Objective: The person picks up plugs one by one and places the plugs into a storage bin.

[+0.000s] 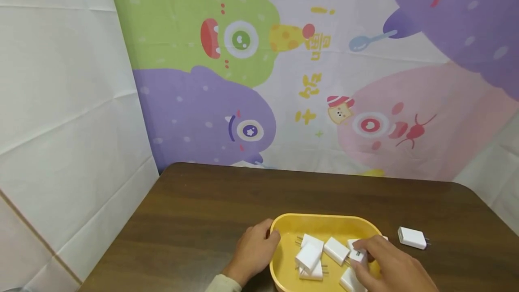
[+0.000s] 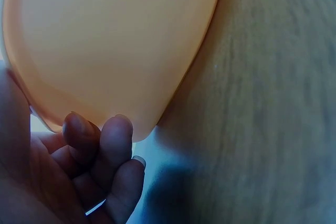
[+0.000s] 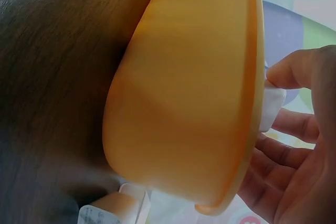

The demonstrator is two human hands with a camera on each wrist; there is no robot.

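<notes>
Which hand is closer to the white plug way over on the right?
Right. The right hand is over the yellow bin, close to that plug, pinching another plug. The left hand is farther away, gripping the bin's left end.

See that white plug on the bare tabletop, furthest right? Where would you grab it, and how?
Probably mid-body, by the long sides of the white plug, coming from above. It lies flat on the table, and its metal prongs stick out at the right end, so a mid-body pinch should stay clear of them. The right hand is nearer, but it is pinching another plug.
</notes>
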